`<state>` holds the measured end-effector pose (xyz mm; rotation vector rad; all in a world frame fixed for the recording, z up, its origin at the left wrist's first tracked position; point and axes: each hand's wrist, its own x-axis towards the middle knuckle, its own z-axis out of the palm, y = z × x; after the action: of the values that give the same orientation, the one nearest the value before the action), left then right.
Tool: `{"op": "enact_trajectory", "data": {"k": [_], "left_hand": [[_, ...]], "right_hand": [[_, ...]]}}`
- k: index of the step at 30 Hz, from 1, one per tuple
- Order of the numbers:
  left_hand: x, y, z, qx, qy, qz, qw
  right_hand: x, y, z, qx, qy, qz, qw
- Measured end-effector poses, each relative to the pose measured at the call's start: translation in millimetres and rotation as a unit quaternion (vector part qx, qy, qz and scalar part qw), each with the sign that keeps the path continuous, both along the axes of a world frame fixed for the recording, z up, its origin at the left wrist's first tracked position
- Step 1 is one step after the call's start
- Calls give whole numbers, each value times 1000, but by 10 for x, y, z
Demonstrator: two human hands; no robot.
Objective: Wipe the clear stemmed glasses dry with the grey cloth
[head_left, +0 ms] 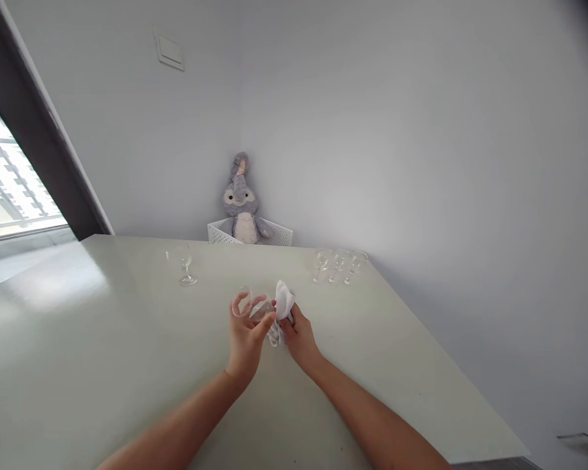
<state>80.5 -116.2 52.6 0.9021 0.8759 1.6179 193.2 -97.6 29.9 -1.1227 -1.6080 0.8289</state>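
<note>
My left hand (247,333) is closed around the bowl of a clear stemmed glass (243,303), which is tipped on its side with its rim to the left. A white cloth (284,300) is bunched in my right hand (300,334), its fingers closed on it at the stem end of the glass. Cloth covers the foot of the glass, so that part is hidden. Both hands are close together above the middle of the pale table (127,365).
Another clear stemmed glass (187,267) stands upright at the back left. Three more glasses (340,262) stand in a row at the back right. Behind the table, a grey plush toy (245,202) sits in a white perforated basket (280,235) by the wall corner.
</note>
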Motion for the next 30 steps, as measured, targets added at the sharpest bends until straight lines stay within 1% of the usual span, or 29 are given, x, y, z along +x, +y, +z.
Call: {"op": "enact_trajectory", "data": {"k": [2, 3, 4, 5, 6, 8, 9, 10, 11, 13, 14, 16, 18, 19, 20, 22, 24, 26, 28, 30], "left_hand": [[17, -24, 19, 42, 46, 3, 998], [6, -15, 32, 66, 62, 18, 996], [-17, 5, 49, 90, 72, 41, 992], [-50, 32, 71, 111, 77, 69, 988], [-91, 61, 100, 127, 79, 95, 984], [-174, 113, 165, 136, 84, 137, 978], [-207, 131, 194, 131, 87, 152, 976], [-229, 142, 214, 123, 89, 161, 975], [-236, 145, 221, 117, 90, 164, 975], [-208, 130, 189, 102, 100, 141, 980], [-175, 114, 154, 94, 110, 116, 983], [-92, 73, 68, 83, 135, 58, 986], [-19, 31, -1, 79, 156, 8, 985], [4, 15, -20, 79, 163, -10, 983], [15, 5, -28, 79, 174, -24, 981], [3, 7, -23, 77, 208, -28, 975], [-43, 45, -20, 70, 246, -3, 967], [-106, 117, -52, 58, 257, 34, 964], [-175, 213, -127, 37, 231, 68, 970], [-243, 314, -225, 7, 195, 98, 976]], "right_hand": [[-4, 32, -60, -57, 73, -18, 996], [6, 42, -85, -78, 90, -32, 992], [26, 44, -103, -95, 90, -40, 991], [54, 39, -107, -109, 73, -31, 991], [91, 28, -96, -117, 37, -3, 992], [185, -9, -17, -103, -80, 76, 989], [234, -28, 48, -82, -148, 91, 981], [278, -44, 123, -55, -210, 76, 973], [313, -54, 203, -26, -260, 38, 964], [338, -49, 343, 24, -315, -43, 948], [326, -36, 391, 43, -326, -56, 943], [263, 3, 421, 64, -349, -26, 935], [188, 50, 367, 66, -380, -1, 923], [164, 78, 318, 63, -392, 0, 918], [158, 110, 263, 60, -396, -5, 916], [214, 201, 148, 45, -373, -27, 926], [361, 332, 46, 9, -330, -80, 940], [569, 493, -39, -36, -300, -149, 942], [784, 655, -113, -60, -290, -191, 936], [960, 791, -180, -73, -283, -213, 932]]}}
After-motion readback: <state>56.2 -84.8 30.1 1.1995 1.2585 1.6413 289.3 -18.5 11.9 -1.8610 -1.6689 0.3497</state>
